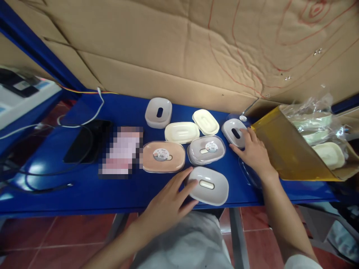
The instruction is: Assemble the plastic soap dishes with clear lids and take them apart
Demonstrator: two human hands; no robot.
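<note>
Left hand (168, 200), fingers apart, touches the near grey dish (214, 192); beyond that dish, rightward, the right hand (255, 153), fingers parted, touches a second dish (228, 129).

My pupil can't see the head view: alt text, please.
A person's left hand touches a near grey dish on a blue table, while the right hand touches another grey dish farther off. A peach dish and two cream trays lie nearby; a box sits at right.

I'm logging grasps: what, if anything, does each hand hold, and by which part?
Left hand: at the nearest grey soap dish, left end. Right hand: at the rightmost grey soap dish, right edge. Whether either grips cannot be told.
</note>
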